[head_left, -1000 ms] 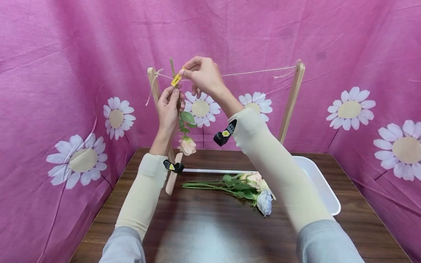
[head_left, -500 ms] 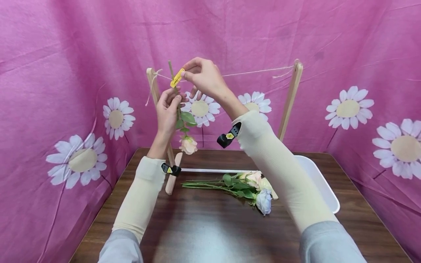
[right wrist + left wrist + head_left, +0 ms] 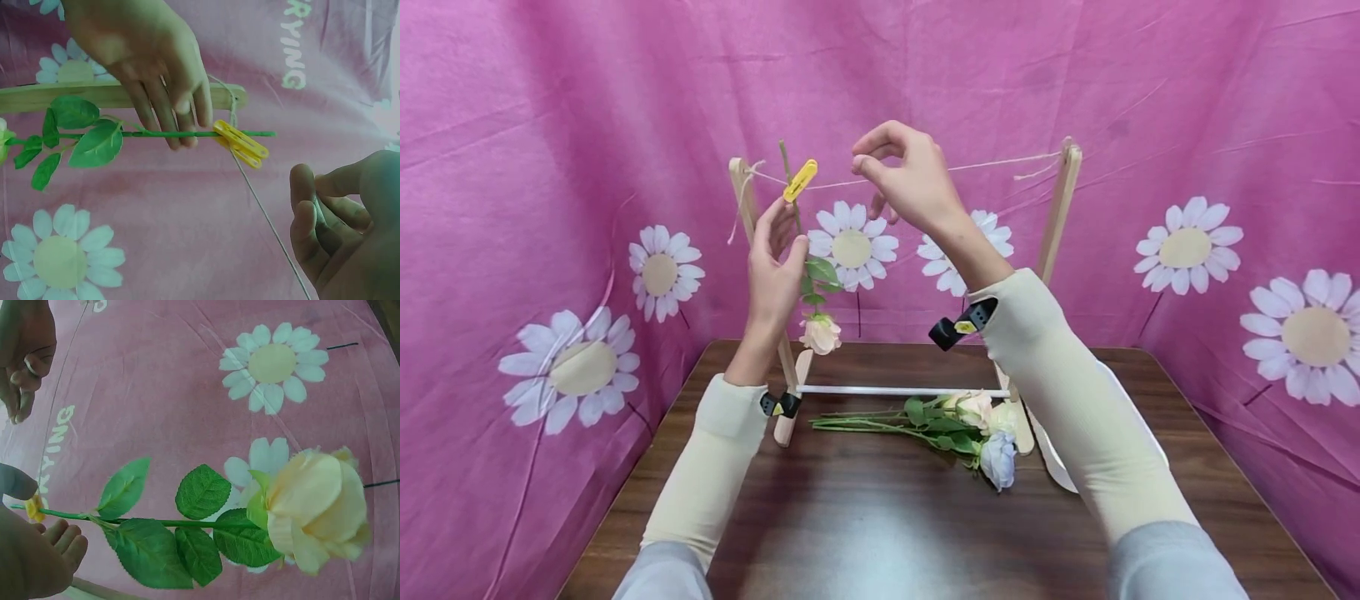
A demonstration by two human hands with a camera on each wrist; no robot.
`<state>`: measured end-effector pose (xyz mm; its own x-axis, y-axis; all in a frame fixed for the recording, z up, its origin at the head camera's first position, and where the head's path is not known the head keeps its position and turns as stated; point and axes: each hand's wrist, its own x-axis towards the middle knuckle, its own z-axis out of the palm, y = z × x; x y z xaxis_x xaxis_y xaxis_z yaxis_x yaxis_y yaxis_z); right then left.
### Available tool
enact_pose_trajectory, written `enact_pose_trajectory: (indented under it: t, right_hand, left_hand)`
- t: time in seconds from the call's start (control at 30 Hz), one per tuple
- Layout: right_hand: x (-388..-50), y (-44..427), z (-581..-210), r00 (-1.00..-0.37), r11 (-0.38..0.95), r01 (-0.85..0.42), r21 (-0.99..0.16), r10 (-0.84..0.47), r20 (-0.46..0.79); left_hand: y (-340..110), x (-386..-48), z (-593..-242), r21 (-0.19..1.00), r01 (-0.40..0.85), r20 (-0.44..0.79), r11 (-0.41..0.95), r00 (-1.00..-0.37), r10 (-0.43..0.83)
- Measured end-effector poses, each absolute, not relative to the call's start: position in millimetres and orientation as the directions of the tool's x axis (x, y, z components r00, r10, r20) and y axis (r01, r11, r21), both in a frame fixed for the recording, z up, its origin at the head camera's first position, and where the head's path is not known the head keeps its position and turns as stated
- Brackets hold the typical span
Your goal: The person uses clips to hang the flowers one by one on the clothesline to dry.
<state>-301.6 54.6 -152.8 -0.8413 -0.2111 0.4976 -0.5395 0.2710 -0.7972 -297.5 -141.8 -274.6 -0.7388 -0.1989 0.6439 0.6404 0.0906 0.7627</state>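
Over my feeds I am reading the letters "RYING" [image 3: 294, 53] printed on the pink cloth [image 3: 992, 75] behind the yellow clip [image 3: 801, 181]; in the right-wrist view the frame is cutting the word off at its start. The black wristbands [image 3: 964, 325] below the clip are carrying yellow marks too small for me to read.

The clip is sitting where the stem of the rose [image 3: 822, 333] is crossing the string [image 3: 842, 183], and the rose is hanging bloom down beneath it, its cut end pointing up past it. I am seeing the left hand [image 3: 775, 273] just below the clip, fingers extended and thumb spread away, not gripping; whether a fingertip is touching the stem I cannot tell. The right hand [image 3: 913, 177] is hovering to the right of the clip, apart from it, fingers loosely bent and holding nothing.

The string is running between a wooden post [image 3: 743, 200] left of the clip and another post [image 3: 1058, 212] well to its right. Far below the clip, a dark wood-grain table [image 3: 865, 533] is bearing a bunch of roses [image 3: 951, 429], pale and bluish-white, and, farther right, a white tray [image 3: 1060, 471] that the right sleeve is partly hiding. White daisies [image 3: 852, 248] are patterning the cloth around the clip.
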Motion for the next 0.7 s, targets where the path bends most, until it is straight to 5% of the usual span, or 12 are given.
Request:
enact_pose_trajectory:
  t: [0.37, 0.7]
  right_hand:
    - [-284, 103, -170, -0.822, 0.229, -0.569, -0.790, -0.180, 0.540]
    - [-266, 157, -209, -0.848, 0.301, -0.529, -0.794, -0.157, 0.506]
  left_hand:
    - [-150, -270, -292, 0.685, 0.680, 0.728, 0.261, -0.645, -0.233]
    - [-162, -254, -341, 0.655, 0.690, 0.746, 0.308, -0.655, -0.119]
